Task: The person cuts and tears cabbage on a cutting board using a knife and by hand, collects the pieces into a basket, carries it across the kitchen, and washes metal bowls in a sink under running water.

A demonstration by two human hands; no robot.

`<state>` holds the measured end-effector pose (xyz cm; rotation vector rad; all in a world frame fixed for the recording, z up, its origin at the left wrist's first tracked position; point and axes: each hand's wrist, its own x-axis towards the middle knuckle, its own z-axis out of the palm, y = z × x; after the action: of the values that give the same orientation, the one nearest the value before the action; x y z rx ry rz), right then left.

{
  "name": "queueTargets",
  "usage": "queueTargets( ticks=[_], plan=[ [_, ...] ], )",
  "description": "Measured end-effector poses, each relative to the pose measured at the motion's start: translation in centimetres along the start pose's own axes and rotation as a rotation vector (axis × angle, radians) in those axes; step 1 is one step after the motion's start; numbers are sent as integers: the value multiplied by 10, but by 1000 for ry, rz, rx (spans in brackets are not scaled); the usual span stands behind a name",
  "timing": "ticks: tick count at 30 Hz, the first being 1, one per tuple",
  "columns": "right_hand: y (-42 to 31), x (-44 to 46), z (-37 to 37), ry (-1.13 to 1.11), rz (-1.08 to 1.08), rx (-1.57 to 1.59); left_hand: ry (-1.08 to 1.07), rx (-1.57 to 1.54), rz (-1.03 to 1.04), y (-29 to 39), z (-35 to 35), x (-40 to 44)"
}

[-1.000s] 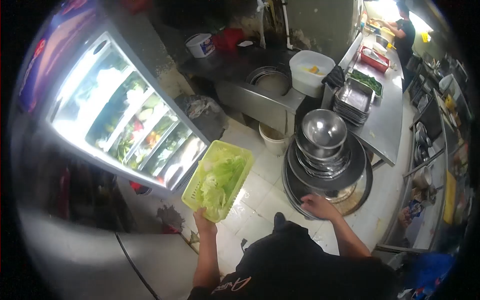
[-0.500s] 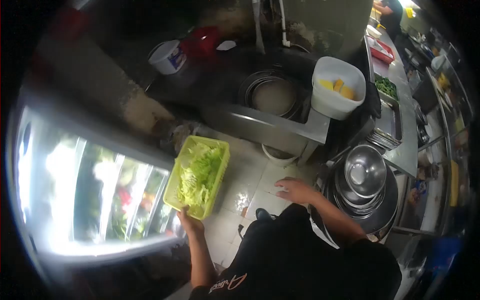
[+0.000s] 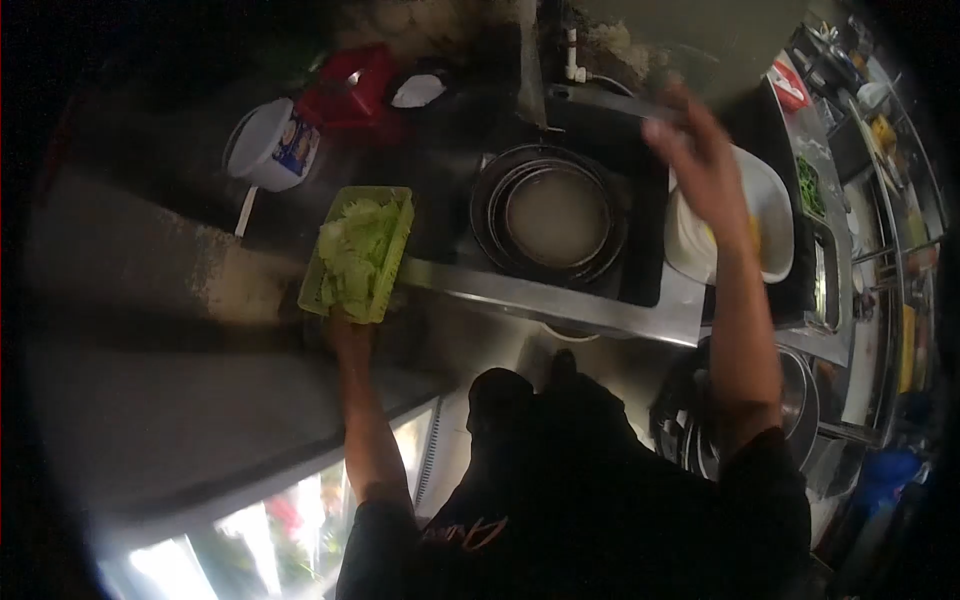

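My left hand (image 3: 347,332) grips the near end of a yellow-green plastic basket (image 3: 393,262) of lettuce (image 3: 355,245). The basket is over the left part of the dark counter, tilted a little. My right hand (image 3: 708,165) is raised over the edge of a white plastic tub (image 3: 775,200), fingers stretched out and smeared by motion, with nothing visible in them. Yellow pieces (image 3: 748,238) inside the tub are partly hidden behind my wrist. Between my hands, nested round pans (image 3: 483,200) sit in the sink, the inner one holding cloudy liquid (image 3: 556,215).
A white bucket (image 3: 265,150) and a red container (image 3: 350,85) stand at the back left. The lit fridge (image 3: 270,535) is low at the left. Metal bowls (image 3: 800,390) are stacked at the right, below a steel counter (image 3: 835,345). A water pipe (image 3: 572,55) runs down the wall.
My left hand has carried the lettuce basket from beside the fridge to the counter. My right hand has risen from near the floor tiles to above the white tub. The view has shifted.
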<state>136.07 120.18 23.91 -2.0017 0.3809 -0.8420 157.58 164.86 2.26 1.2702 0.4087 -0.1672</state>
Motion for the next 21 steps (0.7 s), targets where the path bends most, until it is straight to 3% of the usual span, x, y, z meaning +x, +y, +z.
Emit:
queueTargets(
  ticks=[2, 3, 7, 8, 9, 11, 13, 16, 18, 20, 21],
  plan=[
    [-31, 73, 19, 97, -188, -158, 68, 141, 31, 14, 39, 13],
    [-50, 101, 30, 134, -253, -270, 23, 271, 183, 20, 62, 15],
    [-98, 174, 71, 41, -134, -583, -197, 768, 786, 32, 143, 1],
    [-96, 199, 81, 25, -166, -728, -395, 818, 838, 12, 152, 21],
    [-81, 218, 84, 41, -368, -872, -604, 861, 893, -11, 166, 44],
    [-101, 220, 88, 93, -307, -964, -944, 831, 665, -36, 208, 55],
    [-122, 222, 85, 111, -235, -1063, -1093, 801, 396, -69, 248, 64],
    [-125, 240, 72, 52, -145, -1235, -1212, 1016, 598, -107, 302, 71],
    [-112, 225, 50, 22, -105, -1275, -1264, 924, 763, -192, 333, 113],
    [-91, 196, 17, -5, -50, -1286, -1285, 855, 654, -222, 355, 124],
    [-80, 179, -1, -16, -22, -1284, -1274, 829, 470, -221, 365, 121]
  ],
)
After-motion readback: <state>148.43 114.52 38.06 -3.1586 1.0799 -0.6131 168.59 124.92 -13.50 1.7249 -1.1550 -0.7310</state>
